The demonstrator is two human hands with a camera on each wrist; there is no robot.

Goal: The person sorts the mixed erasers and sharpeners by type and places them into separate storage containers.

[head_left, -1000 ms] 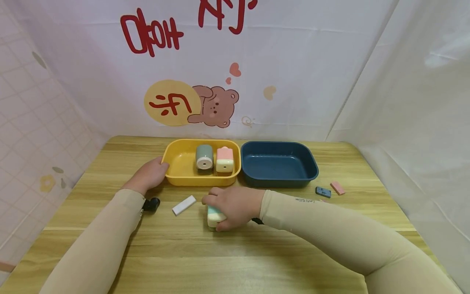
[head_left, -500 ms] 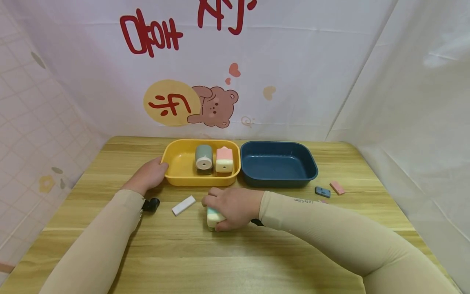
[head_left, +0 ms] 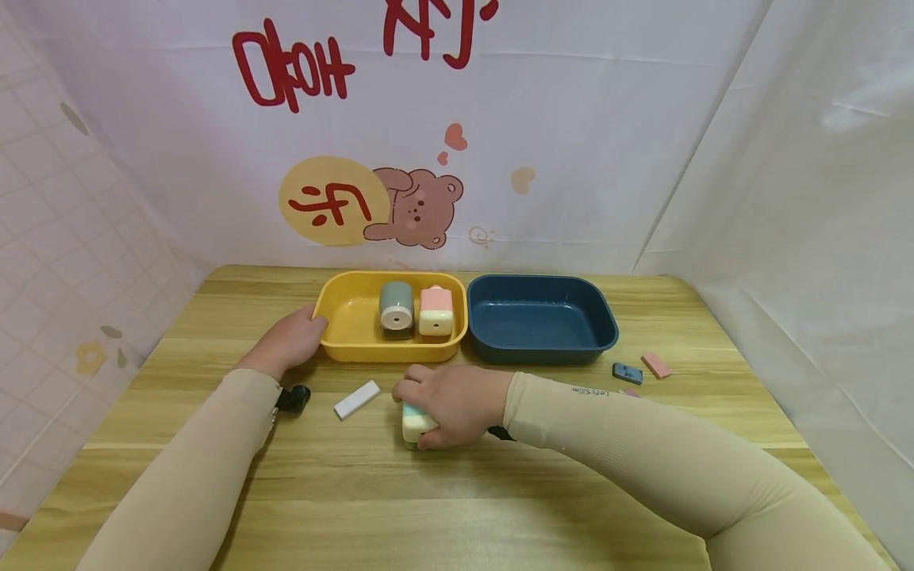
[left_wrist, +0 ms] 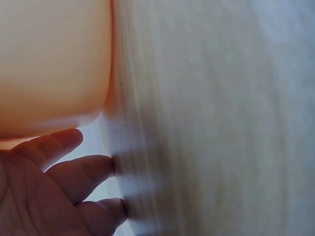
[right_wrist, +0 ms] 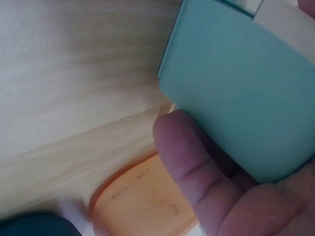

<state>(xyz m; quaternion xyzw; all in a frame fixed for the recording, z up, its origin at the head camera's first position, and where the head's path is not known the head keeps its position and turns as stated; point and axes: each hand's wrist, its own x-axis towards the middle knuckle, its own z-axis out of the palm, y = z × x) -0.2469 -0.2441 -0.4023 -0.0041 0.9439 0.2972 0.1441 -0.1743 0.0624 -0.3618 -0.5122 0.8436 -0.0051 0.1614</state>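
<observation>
On the tabletop, my right hand (head_left: 453, 404) grips a teal and cream pencil sharpener (head_left: 416, 426), fingers over its far side and thumb at the near end. The right wrist view shows its flat teal side (right_wrist: 236, 93) against the palm. My left hand (head_left: 289, 342) holds the left end of the yellow tray (head_left: 389, 353) at the rim; from the left wrist its fingers (left_wrist: 81, 174) spread beside the tray's outer wall. Inside that tray lie a grey-green sharpener (head_left: 397, 305) and a pink and cream sharpener (head_left: 436, 311). Between the hands lies a white eraser (head_left: 357, 400).
A dark blue tray (head_left: 543, 317) stands right beside the yellow one. To its right lie a small blue eraser (head_left: 627, 373) and a pink one (head_left: 656, 365). A lilac piece (head_left: 630, 392) shows partly behind the right sleeve. White cloth walls (head_left: 571, 159) enclose the table's back and sides.
</observation>
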